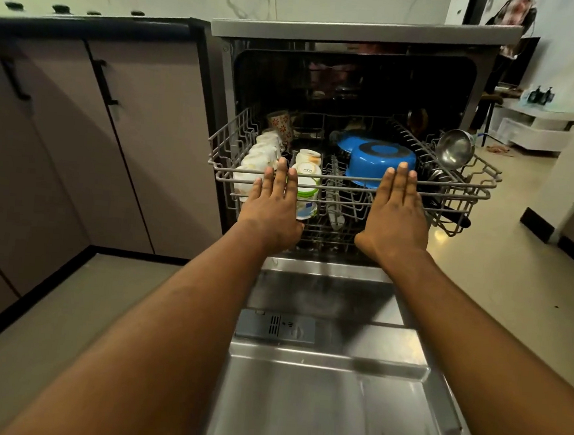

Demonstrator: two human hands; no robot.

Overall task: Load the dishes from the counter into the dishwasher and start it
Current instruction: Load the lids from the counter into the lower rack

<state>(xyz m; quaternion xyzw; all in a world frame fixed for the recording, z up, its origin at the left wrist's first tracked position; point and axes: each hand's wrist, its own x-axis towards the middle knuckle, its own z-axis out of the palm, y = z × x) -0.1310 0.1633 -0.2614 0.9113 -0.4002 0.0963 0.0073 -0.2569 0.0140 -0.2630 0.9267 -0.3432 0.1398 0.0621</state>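
The dishwasher (362,34) stands open, its steel door (316,391) folded down flat toward me. Its grey wire rack (350,182) is partly pulled out. Inside the rack lie white cups (261,153), a flowered mug (281,122), an upturned blue pot (379,161) and a steel ladle (454,149). My left hand (272,209) presses flat against the rack's front left, fingers straight. My right hand (397,212) presses flat against the front right in the same way, just in front of the blue pot.
Mauve cabinets (141,137) with black handles fill the left under a dark counter edge. Beige floor lies on both sides of the door. A white low unit (533,130) and a person's partial figure (513,25) are at the far right. A detergent compartment (275,326) sits in the door.
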